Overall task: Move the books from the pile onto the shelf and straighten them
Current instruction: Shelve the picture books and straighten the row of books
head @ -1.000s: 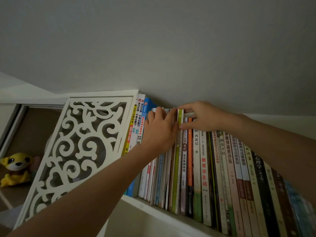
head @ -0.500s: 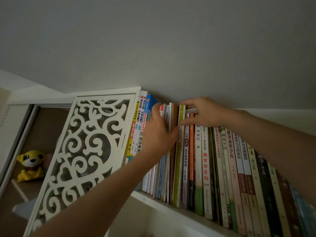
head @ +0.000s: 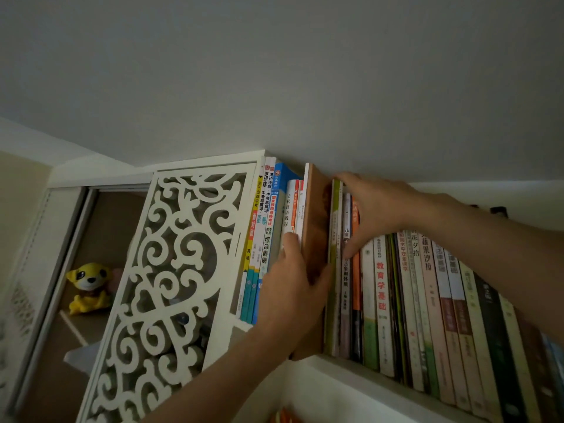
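Left hand (head: 293, 297) now grips a brown book (head: 317, 227) drawn forward; right hand (head: 375, 212), fingers spread flat, braces adjacent spines (head: 346, 239): straightening continues.

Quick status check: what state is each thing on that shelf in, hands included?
Brown book: upright, pulled partly out of the row.
Left hand: grips the brown book.
Right hand: presses on the neighbouring spines.
Green book: upright beside the brown book.
Yellow plush toy: sitting behind the lattice panel.

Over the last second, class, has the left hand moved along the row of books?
Yes. The left hand has slid down the spines, away from the book tops and toward the shelf edge, where it grips the brown book.
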Tool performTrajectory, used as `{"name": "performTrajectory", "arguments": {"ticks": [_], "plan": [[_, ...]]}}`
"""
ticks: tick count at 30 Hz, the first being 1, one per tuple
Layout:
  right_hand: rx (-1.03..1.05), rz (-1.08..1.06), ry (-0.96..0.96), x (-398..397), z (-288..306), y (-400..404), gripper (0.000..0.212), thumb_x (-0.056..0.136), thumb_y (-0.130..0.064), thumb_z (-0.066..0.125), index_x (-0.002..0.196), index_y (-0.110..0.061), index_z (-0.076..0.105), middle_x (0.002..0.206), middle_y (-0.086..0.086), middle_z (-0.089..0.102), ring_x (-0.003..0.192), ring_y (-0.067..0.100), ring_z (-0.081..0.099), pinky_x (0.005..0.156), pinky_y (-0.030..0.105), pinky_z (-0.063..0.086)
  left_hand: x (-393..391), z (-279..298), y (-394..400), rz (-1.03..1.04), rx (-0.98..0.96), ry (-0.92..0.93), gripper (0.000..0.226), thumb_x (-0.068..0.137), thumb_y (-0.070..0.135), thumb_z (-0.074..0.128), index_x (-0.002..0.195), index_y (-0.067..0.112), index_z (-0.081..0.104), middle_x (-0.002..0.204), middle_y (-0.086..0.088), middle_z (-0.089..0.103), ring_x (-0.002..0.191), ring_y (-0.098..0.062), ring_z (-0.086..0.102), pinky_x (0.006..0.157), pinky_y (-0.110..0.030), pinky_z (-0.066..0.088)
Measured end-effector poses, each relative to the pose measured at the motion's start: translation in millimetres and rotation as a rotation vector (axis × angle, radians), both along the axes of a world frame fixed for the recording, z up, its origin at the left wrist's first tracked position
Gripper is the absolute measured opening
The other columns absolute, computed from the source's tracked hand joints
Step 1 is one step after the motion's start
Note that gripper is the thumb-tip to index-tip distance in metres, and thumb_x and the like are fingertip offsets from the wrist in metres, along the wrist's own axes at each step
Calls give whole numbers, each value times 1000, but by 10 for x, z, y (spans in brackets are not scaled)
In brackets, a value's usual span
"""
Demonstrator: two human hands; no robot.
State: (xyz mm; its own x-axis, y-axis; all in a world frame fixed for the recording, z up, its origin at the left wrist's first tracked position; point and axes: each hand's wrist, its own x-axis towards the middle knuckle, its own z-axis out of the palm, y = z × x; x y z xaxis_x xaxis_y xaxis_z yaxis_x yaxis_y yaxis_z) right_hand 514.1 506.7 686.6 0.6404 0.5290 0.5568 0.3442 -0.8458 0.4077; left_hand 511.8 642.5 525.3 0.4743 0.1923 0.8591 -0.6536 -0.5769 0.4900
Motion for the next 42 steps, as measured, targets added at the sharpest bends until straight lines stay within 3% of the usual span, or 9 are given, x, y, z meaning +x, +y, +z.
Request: {"name": "performTrajectory", "arguments": {"ticks": [4, 9, 14, 18, 26, 29, 33, 39, 42], "plan": [[-33, -21, -63, -8, -56, 32, 137, 33, -74, 81, 146, -26, 19, 140, -4, 46, 121, 19, 50, 90, 37, 48, -137, -73, -1, 27, 48, -27, 20, 99, 29, 45, 114, 23, 33, 104, 6, 60, 79, -7, 62, 70, -28, 59], [-45, 13, -53, -17, -38, 5, 140, 33, -75, 81, 147, -23, 20, 143, -1, 43, 126, 20, 47, 92, 30, 42, -533, -101, 340, -6, 73, -53, 18, 99, 22, 45, 103, 28, 29, 97, 9, 60, 65, -8, 64, 50, -18, 54], [-16, -28, -34, -16, -47, 52, 149, 26, -79, 78, 149, -25, 14, 144, 2, 41, 127, 24, 46, 98, 42, 47, -914, -98, 699, 5, -15, -92, 18, 94, 19, 52, 101, 23, 36, 80, 10, 59, 73, 9, 63, 49, -9, 50], [6, -57, -46, 24, -40, 122, 145, 23, -80, 77, 145, -28, 19, 133, 1, 47, 117, 25, 52, 85, 39, 47, -1014, -72, 780, -3, -83, -104, 19, 93, 19, 55, 103, 17, 39, 80, 6, 61, 70, 6, 64, 46, -9, 47], [49, -6, -12, 149, -28, 126, 153, 12, -83, 73, 143, -28, 15, 136, 5, 40, 120, 27, 50, 92, 48, 50, -1008, -163, 721, -103, -116, -12, 16, 92, 16, 56, 96, 21, 41, 82, -1, 63, 71, 2, 66, 49, -13, 51], [101, 36, 97, 85, 56, 65, 130, 30, -58, 91, 133, -26, 18, 133, 1, 41, 106, 21, 56, 81, 40, 53, -1045, -169, 654, -126, -106, -26, 15, 91, 14, 56, 96, 18, 43, 81, 1, 63, 71, -2, 67, 49, -18, 54], [136, 38, 161, 83, 117, 40, 96, 48, -31, 94, 117, -18, 29, 115, 0, 44, 89, 16, 56, 65, 31, 49, -1059, -144, 632, -135, -64, -8, 18, 91, 17, 57, 104, 20, 44, 84, 2, 65, 73, -4, 68, 55, -26, 58], [47, 11, 193, 151, 209, -11, 90, 49, -42, 92, 124, -25, 43, 116, -4, 58, 102, 16, 59, 89, 40, 53, -991, -159, 700, -140, -32, 71, 20, 92, 19, 56, 107, 25, 44, 88, 2, 66, 76, -4, 69, 56, -27, 59], [13, -2, 271, 83, 297, -90, 86, 49, -43, 92, 119, -28, 45, 108, -6, 64, 92, 14, 67, 83, 39, 58, -954, -146, 729, -108, -12, 84, 18, 92, 19, 56, 101, 28, 42, 85, 2, 65, 75, -3, 68, 52, -22, 56]]}}
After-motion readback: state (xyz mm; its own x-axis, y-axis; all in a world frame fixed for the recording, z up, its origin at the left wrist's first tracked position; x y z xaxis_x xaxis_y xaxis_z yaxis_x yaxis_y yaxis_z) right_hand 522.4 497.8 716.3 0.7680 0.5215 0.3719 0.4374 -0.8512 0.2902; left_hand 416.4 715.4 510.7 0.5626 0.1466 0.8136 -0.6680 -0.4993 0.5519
